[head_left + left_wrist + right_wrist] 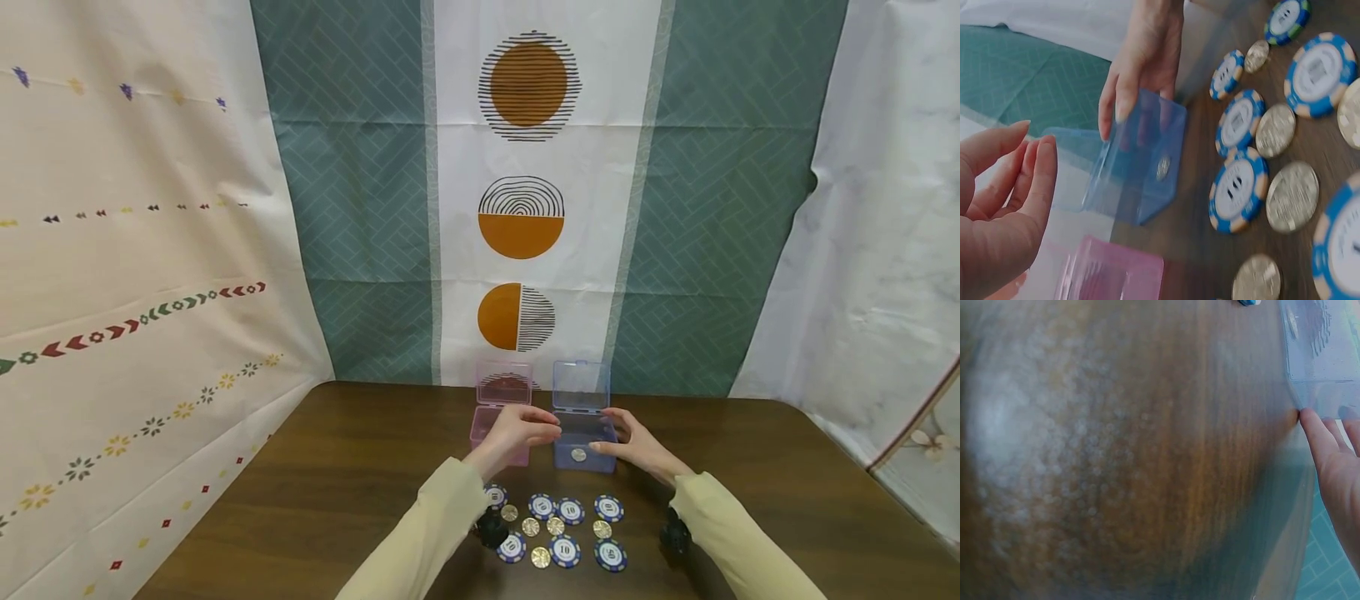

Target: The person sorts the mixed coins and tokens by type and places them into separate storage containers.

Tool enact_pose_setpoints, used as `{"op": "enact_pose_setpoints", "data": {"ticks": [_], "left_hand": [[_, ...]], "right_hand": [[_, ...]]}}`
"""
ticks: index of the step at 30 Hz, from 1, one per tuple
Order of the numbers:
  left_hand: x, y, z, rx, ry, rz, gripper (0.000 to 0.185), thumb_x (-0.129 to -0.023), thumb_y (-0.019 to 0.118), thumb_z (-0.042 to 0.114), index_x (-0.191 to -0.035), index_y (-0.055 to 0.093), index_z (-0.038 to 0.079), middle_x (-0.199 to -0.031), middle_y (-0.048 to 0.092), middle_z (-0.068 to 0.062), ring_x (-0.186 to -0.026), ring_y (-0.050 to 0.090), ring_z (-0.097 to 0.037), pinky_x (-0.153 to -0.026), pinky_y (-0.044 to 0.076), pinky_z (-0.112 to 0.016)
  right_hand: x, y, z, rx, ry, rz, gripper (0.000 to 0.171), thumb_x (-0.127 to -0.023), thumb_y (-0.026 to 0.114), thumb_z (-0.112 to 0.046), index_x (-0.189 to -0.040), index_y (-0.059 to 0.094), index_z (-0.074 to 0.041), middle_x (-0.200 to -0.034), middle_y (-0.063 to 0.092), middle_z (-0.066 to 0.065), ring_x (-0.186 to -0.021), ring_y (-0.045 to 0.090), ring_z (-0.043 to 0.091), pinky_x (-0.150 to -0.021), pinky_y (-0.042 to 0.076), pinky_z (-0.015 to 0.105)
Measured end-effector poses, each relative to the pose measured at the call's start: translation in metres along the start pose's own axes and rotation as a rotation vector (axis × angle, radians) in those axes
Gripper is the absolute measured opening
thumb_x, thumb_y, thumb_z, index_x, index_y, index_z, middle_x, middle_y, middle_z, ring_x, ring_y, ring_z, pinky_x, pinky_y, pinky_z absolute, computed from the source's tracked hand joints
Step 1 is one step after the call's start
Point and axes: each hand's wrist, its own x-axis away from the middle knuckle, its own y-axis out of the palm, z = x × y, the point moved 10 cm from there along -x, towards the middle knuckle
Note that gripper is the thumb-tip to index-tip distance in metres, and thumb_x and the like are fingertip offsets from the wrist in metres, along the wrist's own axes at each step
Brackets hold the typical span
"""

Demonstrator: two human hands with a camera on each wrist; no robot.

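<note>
A clear blue plastic box (596,463) stands upright with its lid raised at the back. One gold coin (1163,167) shows through its wall. My right hand (637,446) holds the box by its right side, thumb toward the front and fingers farther back; the right wrist view shows fingertips (1307,416) against the plastic. My left hand (517,432) hovers in front of the pink plastic box (519,457), whose lid is also raised. Nothing shows between its loosely bent fingers (1044,172) and thumb, and it hides part of the pink box.
Several blue-and-white poker chips (564,550) and gold coins (540,557) lie on the dark wooden table (360,475) in front of the boxes. Behind the table hangs a green and white curtain (375,250). My left sleeve and wrist cover part of the chips' left side.
</note>
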Motion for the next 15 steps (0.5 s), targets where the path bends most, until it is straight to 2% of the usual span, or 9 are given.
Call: {"op": "enact_pose_setpoints", "data": {"ticks": [6,10,15], "left_hand": [[0.005,-0.013,-0.004,-0.025,0.01,-0.014,0.018,-0.078,0.068,-0.001,-0.093,0.064,-0.01,-0.085,0.064,-0.013,-0.079,0.064,-0.025,-0.072,0.049,-0.033],[0.01,-0.016,-0.003,-0.066,0.013,-0.057,0.018,-0.079,0.068,0.001,-0.093,0.064,-0.009,-0.086,0.063,-0.012,-0.08,0.064,-0.026,-0.073,0.049,-0.034],[0.015,-0.022,-0.013,-0.077,-0.062,-0.129,0.019,-0.081,0.066,0.002,-0.095,0.063,-0.009,-0.086,0.064,-0.014,-0.087,0.061,-0.035,-0.078,0.046,-0.044]], "right_hand": [[0.002,0.001,-0.005,-0.012,-0.008,-0.004,0.074,-0.08,0.069,-0.023,-0.135,0.025,0.0,-0.135,0.028,0.026,-0.123,0.022,0.046,-0.095,0.022,0.057],[0.003,0.001,-0.007,0.002,-0.015,-0.003,0.074,-0.081,0.069,-0.022,-0.135,0.024,0.001,-0.135,0.028,0.027,-0.123,0.022,0.047,-0.095,0.022,0.057],[0.001,0.0,0.0,0.021,-0.02,-0.007,0.075,-0.08,0.069,-0.026,-0.136,0.025,-0.002,-0.135,0.029,0.025,-0.124,0.022,0.045,-0.095,0.023,0.057]]}}
